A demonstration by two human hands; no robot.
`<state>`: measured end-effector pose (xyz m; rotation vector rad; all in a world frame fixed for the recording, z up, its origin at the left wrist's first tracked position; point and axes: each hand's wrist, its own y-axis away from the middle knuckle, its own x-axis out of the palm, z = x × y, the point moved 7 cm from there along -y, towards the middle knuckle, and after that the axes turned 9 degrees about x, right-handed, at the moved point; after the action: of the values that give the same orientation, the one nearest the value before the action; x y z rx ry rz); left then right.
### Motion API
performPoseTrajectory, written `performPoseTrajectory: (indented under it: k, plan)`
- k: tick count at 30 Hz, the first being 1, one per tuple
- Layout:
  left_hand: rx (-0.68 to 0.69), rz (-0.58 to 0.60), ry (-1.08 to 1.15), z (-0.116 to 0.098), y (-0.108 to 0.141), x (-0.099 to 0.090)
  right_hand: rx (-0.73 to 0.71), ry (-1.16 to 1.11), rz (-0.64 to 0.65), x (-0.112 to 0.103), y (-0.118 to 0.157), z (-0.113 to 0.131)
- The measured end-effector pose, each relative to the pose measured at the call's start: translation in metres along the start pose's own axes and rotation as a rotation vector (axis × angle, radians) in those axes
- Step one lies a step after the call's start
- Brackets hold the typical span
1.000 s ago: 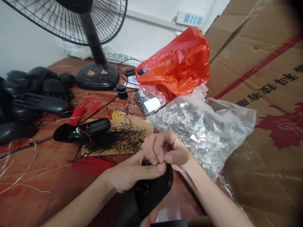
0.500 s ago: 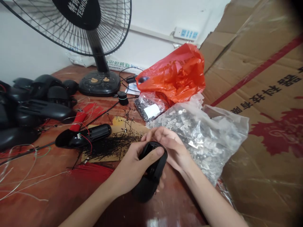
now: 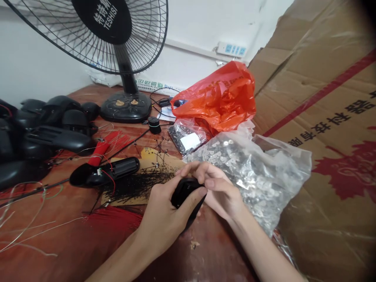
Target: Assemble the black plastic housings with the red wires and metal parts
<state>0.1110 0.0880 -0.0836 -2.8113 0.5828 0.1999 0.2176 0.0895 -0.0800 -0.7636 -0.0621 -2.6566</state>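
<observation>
A black plastic housing is held over the table, tilted, with its lower end mostly behind my left hand. My left hand is closed round it, the thumb lying across its upper face. My right hand curls at the far right end, its fingers and thumb against the edge of the housing. Whatever the right fingertips may pinch there is hidden. Left of my hands lies another black housing, with a long slotted compartment and a red wire with a small white connector. Short black wires are spread on cardboard beside it.
Several black housings are piled at the left. A fan stands at the back. A clear bag of metal pieces, a red plastic bag and a large carton are on the right. Red wires lie in front.
The housing has turned in my hands: its open inner side and rounded lower end showed before, and now a smoother dark face shows. My right thumb has come closer to its edge.
</observation>
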Motion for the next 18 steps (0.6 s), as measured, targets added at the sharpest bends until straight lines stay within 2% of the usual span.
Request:
performPoseTrajectory:
  k: [9,11,14,16,18]
  plan:
    - [0.021,0.009,-0.086,-0.001,0.000,-0.001,-0.037,0.112,-0.065,-0.006,0.000,0.003]
    - [0.040,-0.018,-0.133,0.000,-0.002,-0.004,-0.113,0.266,-0.118,-0.009,0.002,0.010]
    - [0.099,-0.067,-0.245,-0.001,-0.005,-0.012,-0.259,0.659,-0.247,-0.012,0.010,0.027]
    - [0.126,-0.100,-0.298,-0.002,-0.005,-0.018,-0.295,0.877,-0.291,-0.012,0.015,0.032]
    - [0.132,-0.128,-0.323,-0.004,-0.005,-0.025,-0.259,1.003,-0.316,-0.017,0.017,0.030]
